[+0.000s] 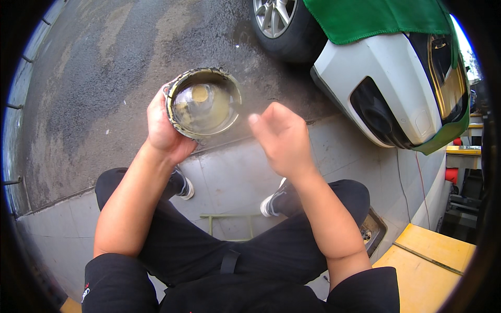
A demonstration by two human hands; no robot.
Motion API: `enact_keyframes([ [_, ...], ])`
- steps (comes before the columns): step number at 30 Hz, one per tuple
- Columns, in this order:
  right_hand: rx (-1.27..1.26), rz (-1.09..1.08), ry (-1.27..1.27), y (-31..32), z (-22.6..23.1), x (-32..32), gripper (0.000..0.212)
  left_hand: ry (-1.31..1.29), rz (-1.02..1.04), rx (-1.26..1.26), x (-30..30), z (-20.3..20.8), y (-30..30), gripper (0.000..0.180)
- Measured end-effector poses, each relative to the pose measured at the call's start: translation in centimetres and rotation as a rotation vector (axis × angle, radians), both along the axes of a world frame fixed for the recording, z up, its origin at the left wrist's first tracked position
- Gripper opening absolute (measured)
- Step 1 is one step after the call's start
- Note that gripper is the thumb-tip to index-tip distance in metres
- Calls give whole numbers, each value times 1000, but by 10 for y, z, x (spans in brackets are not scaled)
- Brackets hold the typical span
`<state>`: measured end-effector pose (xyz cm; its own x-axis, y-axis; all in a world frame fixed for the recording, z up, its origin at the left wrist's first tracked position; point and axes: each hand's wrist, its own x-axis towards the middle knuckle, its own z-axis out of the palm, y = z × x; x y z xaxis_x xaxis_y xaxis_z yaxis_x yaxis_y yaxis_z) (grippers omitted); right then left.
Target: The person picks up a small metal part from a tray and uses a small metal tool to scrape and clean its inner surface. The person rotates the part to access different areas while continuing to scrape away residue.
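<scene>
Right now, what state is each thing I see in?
Round, transparent shell: held up, rim grimy.
Bare left hand: closed on the shell's edge.
Bare right hand: partly curled, blurred; contents unclear.
Green cloth sheet: draped over white car.
White car: partly covered.

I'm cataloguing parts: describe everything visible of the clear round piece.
The clear round piece is bowl-like, seemingly glass or plastic, its dark rim smeared yellowish. A tan round patch shows within. Its wide side faces the camera. The left hand holds its left side, above the ground; the blurred right hand is near its right side, contact unclear.
</scene>
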<state>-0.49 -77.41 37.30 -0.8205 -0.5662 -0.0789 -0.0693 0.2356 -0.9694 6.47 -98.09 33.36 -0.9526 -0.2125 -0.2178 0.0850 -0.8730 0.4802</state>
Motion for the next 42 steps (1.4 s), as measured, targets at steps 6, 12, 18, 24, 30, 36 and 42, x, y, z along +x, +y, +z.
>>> enact_keyframes([
  [6, -9, 2, -53, 0, -1, 0, 27, 18, 0, -50, 0, -1, 1, 49],
  [12, -11, -34, -31, 1, -2, -7, 27, -5, -27, -25, 1, -2, 1, 50],
  [18, 20, -6, -52, 2, -5, -5, 28, -9, -1, 5, 1, -3, 1, 47],
  [24, -58, -34, -17, -1, -8, -7, 28, -77, -1, -71, 0, -1, 0, 48],
  [30, 2, -8, -63, 2, -3, -5, 28, -114, 82, -113, -1, 5, 5, 46],
  [36, 8, -35, -37, -2, -5, -4, 27, -73, 45, -47, 0, 8, 5, 42],
  [42, -9, -11, -48, -1, -6, -1, 27, 2, -4, 12, 0, 7, 3, 40],
])
